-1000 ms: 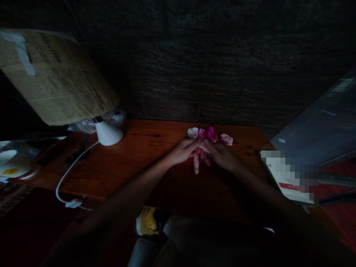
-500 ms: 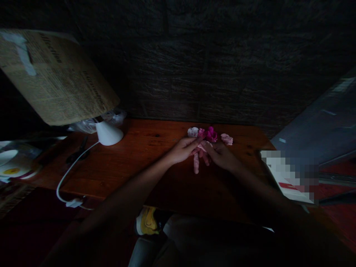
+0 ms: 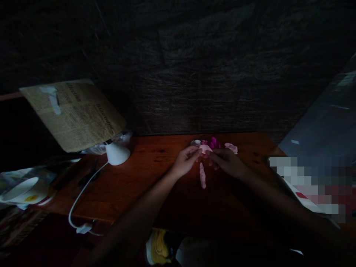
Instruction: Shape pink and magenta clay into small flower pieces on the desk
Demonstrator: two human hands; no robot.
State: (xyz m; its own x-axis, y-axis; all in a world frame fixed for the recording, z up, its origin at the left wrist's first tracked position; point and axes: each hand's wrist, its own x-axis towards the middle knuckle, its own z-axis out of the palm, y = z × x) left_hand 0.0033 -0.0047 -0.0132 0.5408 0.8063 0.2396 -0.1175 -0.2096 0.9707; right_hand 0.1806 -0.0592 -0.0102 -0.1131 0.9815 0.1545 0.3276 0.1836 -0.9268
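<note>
Between my two hands is a flattened piece of pale pink clay (image 3: 205, 149). My left hand (image 3: 185, 160) pinches its left side, and my right hand (image 3: 228, 161) grips its right side with the fingers partly in shadow. Below them a knobbly pink clay roll (image 3: 203, 176) lies on the wooden table (image 3: 155, 163). Just behind my fingers sit a whitish-grey lump (image 3: 195, 142), a small pink piece (image 3: 204, 142) and a magenta flower-like piece (image 3: 214, 142). A crumpled pale pink clay lump (image 3: 231, 148) rests beyond my right hand.
A lamp with a newsprint shade (image 3: 80, 115) and white base (image 3: 118, 153) stands at left, its cord (image 3: 74, 196) hanging over the edge. Dark scissors (image 3: 90, 176) lie beside it. A white bowl-like container (image 3: 25, 191) is far left; a dark wall (image 3: 178, 74) rises behind.
The view has shifted, so the scene sits lower. My hands have spread slightly apart, showing more of the flat clay piece between them. The clay roll now lies clear below the fingers.
</note>
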